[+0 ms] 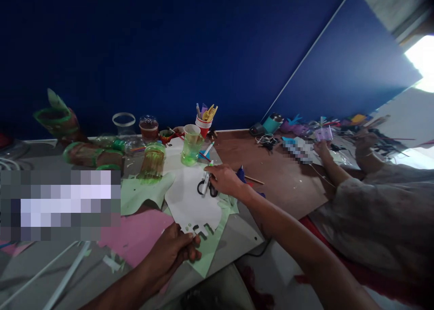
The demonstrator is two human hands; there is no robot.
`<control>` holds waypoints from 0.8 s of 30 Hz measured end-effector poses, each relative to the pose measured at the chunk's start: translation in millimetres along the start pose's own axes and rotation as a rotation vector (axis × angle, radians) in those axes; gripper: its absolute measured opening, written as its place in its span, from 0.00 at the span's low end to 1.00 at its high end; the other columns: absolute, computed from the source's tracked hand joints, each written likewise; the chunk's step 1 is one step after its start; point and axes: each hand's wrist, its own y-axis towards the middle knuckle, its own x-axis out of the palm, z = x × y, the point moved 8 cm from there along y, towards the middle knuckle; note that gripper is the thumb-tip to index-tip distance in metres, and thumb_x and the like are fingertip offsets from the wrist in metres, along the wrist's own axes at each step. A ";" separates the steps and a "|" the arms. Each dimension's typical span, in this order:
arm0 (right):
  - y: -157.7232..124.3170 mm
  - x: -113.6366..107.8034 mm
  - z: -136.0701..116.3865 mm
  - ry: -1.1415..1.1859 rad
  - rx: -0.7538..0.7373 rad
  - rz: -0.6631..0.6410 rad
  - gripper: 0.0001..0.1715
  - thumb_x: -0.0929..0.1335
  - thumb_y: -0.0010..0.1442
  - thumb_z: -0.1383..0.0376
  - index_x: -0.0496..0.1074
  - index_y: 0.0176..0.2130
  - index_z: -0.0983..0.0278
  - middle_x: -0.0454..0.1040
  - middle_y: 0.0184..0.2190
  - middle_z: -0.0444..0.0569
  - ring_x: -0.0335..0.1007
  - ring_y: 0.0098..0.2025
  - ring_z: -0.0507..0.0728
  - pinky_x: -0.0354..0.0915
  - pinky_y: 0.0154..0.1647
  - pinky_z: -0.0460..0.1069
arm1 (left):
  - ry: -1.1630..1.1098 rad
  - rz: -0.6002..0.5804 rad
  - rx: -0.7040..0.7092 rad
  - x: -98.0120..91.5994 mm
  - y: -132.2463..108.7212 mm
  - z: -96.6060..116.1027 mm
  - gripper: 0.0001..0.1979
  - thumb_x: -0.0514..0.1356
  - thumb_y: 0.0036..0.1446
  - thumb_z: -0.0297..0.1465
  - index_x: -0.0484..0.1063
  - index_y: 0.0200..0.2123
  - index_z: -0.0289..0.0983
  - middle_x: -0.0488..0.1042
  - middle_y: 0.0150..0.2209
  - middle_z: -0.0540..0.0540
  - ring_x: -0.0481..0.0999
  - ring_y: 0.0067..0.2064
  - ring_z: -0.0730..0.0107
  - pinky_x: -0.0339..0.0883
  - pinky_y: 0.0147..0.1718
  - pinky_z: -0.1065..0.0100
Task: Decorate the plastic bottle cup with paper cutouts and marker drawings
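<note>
My left hand is closed in a pinch on the near edge of a white cut-out sheet, which lies on a pale green sheet. My right hand reaches across the white sheet, fingers curled round a white marker with a green cap. Black-handled scissors lie on the sheet right under that marker. A pink paper lies left of my left hand.
Behind the sheets stand a green plastic cup, a painted green-orange jar, a red cup of tools and clear containers. Another person in a pale garment sits at the right, an arm reaching to craft clutter.
</note>
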 end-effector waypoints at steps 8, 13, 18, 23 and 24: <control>20.2 0.2 -34.0 -0.037 -0.026 0.032 0.16 0.62 0.58 0.66 0.70 0.47 0.63 0.79 0.37 0.52 0.74 0.41 0.59 0.58 0.48 0.52 | 0.003 0.015 -0.010 -2.0 0.5 -0.2 0.12 0.65 0.49 0.31 0.62 0.29 0.36 0.74 0.27 0.49 0.70 0.22 0.76 0.69 0.34 0.62; 14.3 -8.8 -23.2 -0.027 0.013 0.111 0.19 0.61 0.59 0.67 0.68 0.50 0.64 0.78 0.38 0.53 0.73 0.42 0.59 0.59 0.48 0.52 | 0.003 -0.013 -0.013 2.4 -1.1 3.2 0.13 0.66 0.48 0.32 0.64 0.29 0.35 0.75 0.29 0.47 0.68 0.20 0.78 0.68 0.32 0.64; -2.2 -11.7 2.6 0.164 0.080 0.260 0.20 0.59 0.58 0.69 0.63 0.50 0.67 0.77 0.34 0.53 0.73 0.36 0.57 0.63 0.40 0.49 | 0.013 -0.032 -0.005 3.3 -1.3 3.0 0.11 0.65 0.49 0.32 0.65 0.30 0.34 0.76 0.29 0.46 0.69 0.21 0.76 0.68 0.32 0.64; -13.8 -22.0 49.5 0.670 0.224 0.565 0.14 0.56 0.60 0.67 0.58 0.47 0.63 0.75 0.29 0.47 0.71 0.28 0.53 0.64 0.31 0.46 | 0.009 -0.017 -0.008 1.4 -0.9 2.4 0.11 0.65 0.49 0.31 0.64 0.29 0.35 0.76 0.28 0.46 0.70 0.22 0.75 0.68 0.34 0.63; -13.5 -22.2 56.7 0.747 0.233 0.586 0.13 0.56 0.59 0.67 0.58 0.45 0.62 0.74 0.28 0.45 0.70 0.26 0.52 0.64 0.29 0.45 | 0.012 -0.020 -0.011 2.0 -1.2 2.6 0.11 0.65 0.48 0.31 0.64 0.28 0.35 0.76 0.28 0.46 0.70 0.22 0.75 0.68 0.34 0.62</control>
